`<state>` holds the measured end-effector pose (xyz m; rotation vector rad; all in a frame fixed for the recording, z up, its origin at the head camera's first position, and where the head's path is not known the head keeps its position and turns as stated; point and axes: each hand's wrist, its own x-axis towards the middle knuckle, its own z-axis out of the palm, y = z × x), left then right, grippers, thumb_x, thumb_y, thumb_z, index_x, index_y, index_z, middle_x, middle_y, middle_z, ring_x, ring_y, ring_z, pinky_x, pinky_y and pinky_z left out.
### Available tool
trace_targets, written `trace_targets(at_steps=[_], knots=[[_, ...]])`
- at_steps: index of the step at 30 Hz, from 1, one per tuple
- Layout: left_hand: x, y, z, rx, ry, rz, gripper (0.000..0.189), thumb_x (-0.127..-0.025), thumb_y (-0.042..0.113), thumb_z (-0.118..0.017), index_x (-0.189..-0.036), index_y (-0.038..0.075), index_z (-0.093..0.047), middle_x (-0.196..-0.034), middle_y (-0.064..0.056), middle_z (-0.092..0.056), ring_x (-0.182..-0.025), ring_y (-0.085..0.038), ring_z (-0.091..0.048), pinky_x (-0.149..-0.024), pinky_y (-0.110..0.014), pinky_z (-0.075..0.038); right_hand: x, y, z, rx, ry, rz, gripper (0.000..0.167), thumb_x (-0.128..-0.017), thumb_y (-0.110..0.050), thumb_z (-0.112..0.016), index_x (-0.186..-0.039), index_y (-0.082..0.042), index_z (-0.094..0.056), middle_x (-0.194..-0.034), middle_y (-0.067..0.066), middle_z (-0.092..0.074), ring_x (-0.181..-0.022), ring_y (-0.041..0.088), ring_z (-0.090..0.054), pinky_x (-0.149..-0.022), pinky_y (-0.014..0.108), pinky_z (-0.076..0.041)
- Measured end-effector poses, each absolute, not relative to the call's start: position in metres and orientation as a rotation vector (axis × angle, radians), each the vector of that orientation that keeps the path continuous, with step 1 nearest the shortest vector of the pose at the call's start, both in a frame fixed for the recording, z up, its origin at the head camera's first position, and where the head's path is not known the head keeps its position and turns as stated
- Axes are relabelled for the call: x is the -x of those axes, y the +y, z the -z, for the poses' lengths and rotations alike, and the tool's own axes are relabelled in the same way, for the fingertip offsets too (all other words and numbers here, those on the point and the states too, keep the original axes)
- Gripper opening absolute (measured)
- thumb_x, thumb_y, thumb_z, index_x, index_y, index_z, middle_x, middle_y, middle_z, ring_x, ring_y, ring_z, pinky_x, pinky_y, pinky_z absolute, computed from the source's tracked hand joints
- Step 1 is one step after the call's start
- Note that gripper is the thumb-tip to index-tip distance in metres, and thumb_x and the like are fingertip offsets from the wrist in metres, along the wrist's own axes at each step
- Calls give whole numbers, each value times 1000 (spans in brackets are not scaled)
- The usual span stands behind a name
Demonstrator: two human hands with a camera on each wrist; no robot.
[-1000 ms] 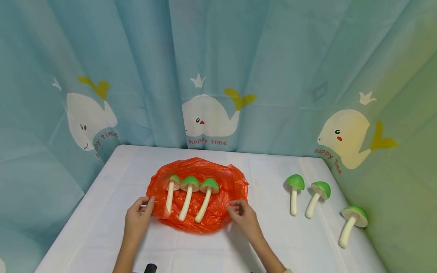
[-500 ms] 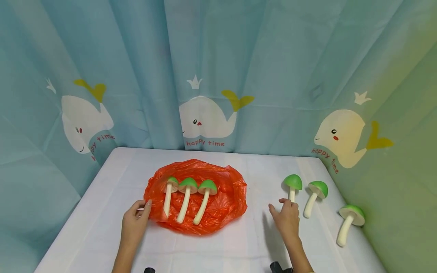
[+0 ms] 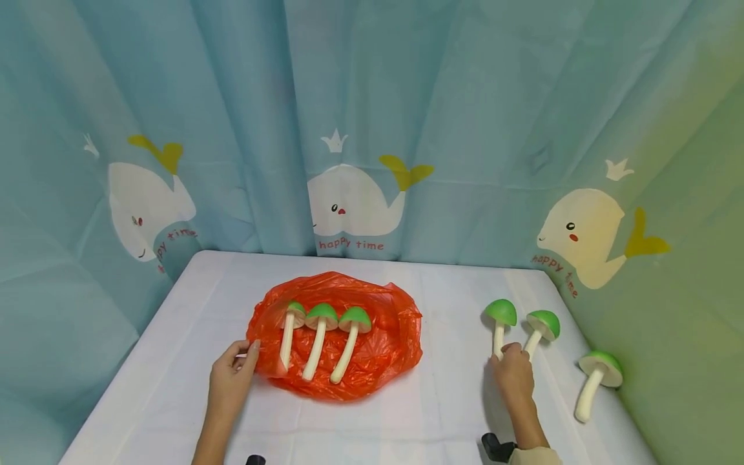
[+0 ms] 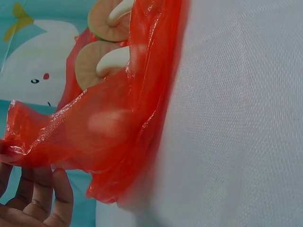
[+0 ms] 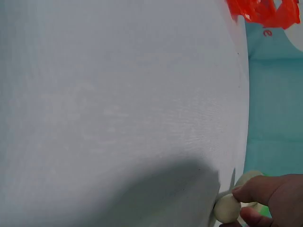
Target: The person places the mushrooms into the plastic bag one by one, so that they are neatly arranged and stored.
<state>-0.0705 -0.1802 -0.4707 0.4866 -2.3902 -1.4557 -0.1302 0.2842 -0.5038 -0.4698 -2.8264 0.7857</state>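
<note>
My left hand [image 3: 230, 381] pinches the left edge of a red plastic bag [image 3: 386, 345] spread on the table. In the left wrist view the bag's edge [image 4: 71, 142] is lifted at the fingers. Three toy mushrooms [image 3: 316, 345] with green caps and pale stems lie side by side on the bag, the leftmost partly under the red film. My right hand [image 3: 514, 378] grips the stem of another green-capped mushroom [image 3: 501, 312] at the right. The right wrist view shows thumb and fingers around its rounded stem end [image 5: 227, 209].
A second mushroom [image 3: 544, 324] lies just right of the gripped one, its stem foot hidden by the hand. Another mushroom [image 3: 599, 381] lies near the table's right edge. A whale-print curtain [image 3: 465, 129] hangs behind and beside the white table [image 3: 447, 400].
My right hand has left the bag's right edge, moved right and taken hold of a mushroom stem. My left hand stays at the bag's left edge.
</note>
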Motion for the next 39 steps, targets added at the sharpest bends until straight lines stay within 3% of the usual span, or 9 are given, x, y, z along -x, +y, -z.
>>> trace_targets(at_steps=[12,19,28,33,39], knots=[[66,-181,471,-482,-2398,1441,33,-96,28,-55,-104,-3,-62,-87,-14,-64,-66,-22,-57,-56,-18,-45,132,294,507,488,-2808,-1004,31,-81,-2,-57,-104,17,-49,-88,32,-57,-68,33,-56,-53,38,-46],[67,-180,474,-504,-2399,1429,36,-96,34,-54,-104,-1,-62,-90,-13,-64,-68,-20,-58,-55,-22,-49,128,294,508,430,-2799,-1021,34,-80,-3,-60,-105,14,-46,-83,31,-59,-63,30,-55,-50,34,-43],[70,-183,465,-480,-2425,1444,36,-97,31,-53,-107,-3,-61,-96,-16,-63,-72,-20,-59,-62,-13,-46,123,297,514,430,-2744,-1064,40,-79,-5,-61,-108,17,-42,-79,30,-60,-59,29,-55,-47,32,-42],[70,-183,466,-475,-2413,1462,33,-96,29,-55,-104,-2,-62,-96,-16,-63,-69,-15,-58,-60,-15,-47,124,297,515,492,-2741,-1043,42,-79,-6,-62,-103,24,-45,-82,35,-60,-62,34,-57,-48,36,-45],[69,-182,469,-494,-2430,1447,35,-96,32,-54,-105,-1,-62,-98,-15,-62,-70,-15,-57,-60,-15,-47,125,299,516,441,-2802,-1033,33,-78,-8,-62,-91,22,-58,-71,25,-62,-56,27,-52,-46,33,-42]])
